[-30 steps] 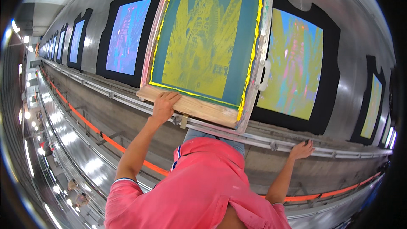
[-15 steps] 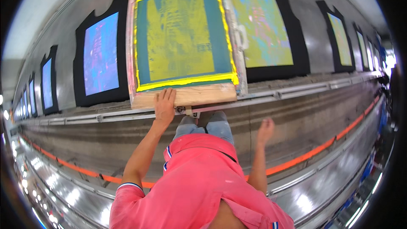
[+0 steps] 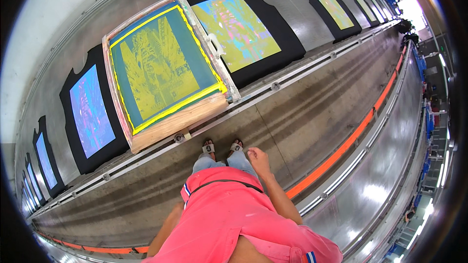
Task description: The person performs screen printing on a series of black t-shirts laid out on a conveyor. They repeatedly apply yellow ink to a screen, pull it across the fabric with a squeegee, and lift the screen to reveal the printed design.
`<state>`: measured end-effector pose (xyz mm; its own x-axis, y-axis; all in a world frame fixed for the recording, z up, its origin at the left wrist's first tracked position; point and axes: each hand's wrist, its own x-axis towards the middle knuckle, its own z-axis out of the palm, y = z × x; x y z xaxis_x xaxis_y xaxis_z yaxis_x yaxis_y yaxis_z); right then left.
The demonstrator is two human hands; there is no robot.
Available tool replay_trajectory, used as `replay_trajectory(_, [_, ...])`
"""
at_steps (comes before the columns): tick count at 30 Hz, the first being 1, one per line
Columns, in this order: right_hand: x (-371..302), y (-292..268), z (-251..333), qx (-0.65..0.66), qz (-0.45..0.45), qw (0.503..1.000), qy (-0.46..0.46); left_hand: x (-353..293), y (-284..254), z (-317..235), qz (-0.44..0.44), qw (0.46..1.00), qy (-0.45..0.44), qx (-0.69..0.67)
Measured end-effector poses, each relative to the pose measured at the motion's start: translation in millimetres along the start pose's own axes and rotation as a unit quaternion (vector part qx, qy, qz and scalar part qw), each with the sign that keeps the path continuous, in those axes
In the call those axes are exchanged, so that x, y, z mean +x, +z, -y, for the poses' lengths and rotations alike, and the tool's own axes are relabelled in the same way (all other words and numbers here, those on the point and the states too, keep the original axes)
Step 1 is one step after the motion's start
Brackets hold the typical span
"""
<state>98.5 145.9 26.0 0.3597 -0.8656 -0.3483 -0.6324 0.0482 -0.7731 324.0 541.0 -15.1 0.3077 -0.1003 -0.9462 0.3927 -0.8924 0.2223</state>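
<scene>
My right hand (image 3: pixel 259 161) hangs in front of my hip, over the floor, with its fingers curled in and nothing showing in them. My left arm (image 3: pixel 167 228) runs down beside my body, and its hand is hidden behind my shirt. Ahead lies a screen-printing frame (image 3: pixel 161 65), its mesh edged with bright yellow ink or tape and a yellow-green stencil area in the middle. The frame's near side is a bare wooden board (image 3: pixel 183 122). Neither hand touches the frame. To its right, a black shirt piece (image 3: pixel 287 34) carries a multicoloured print, partly covered by the frame.
Left of the frame is another black shirt piece (image 3: pixel 108 109) with a blue-purple print. More printed pieces line the long metal table (image 3: pixel 278 0). A metal rail (image 3: pixel 302 72) follows its edge. Behind me run an orange strip (image 3: pixel 336 153) and a second metal table (image 3: pixel 363 190).
My left hand has let go of the wooden board and dropped out of sight. The view has turned, so the frame appears further left and tilted. My right hand has swung inward toward my hip.
</scene>
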Motion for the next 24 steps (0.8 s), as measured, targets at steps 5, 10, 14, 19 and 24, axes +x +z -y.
replay_trajectory(5, [19.2, -22.9, -9.6, 0.0, 0.0, 0.999, -0.032, -64.1, 39.9, -16.8, 0.171, 0.966, -0.099, -0.165])
replay_trajectory(10, [41.5, -47.6, -24.3, -0.02, 0.053, 0.998, -0.023, -110.4, 72.7, -59.1, 0.203, 0.962, -0.035, -0.178])
replay_trajectory(14, [52.9, -66.8, -49.6, -0.023, 0.064, 0.997, -0.02, -138.8, 78.8, -87.7, 0.214, 0.971, -0.016, -0.109])
replay_trajectory(19, [57.0, -78.4, -75.0, -0.05, 0.065, 0.997, -0.005, -176.1, 58.8, -127.4, 0.19, 0.967, -0.008, 0.169])
replay_trajectory(24, [52.1, -69.4, -77.0, -0.018, 0.084, 0.996, 0.01, -181.9, -0.1, -165.7, -0.027, 0.842, 0.065, 0.535])
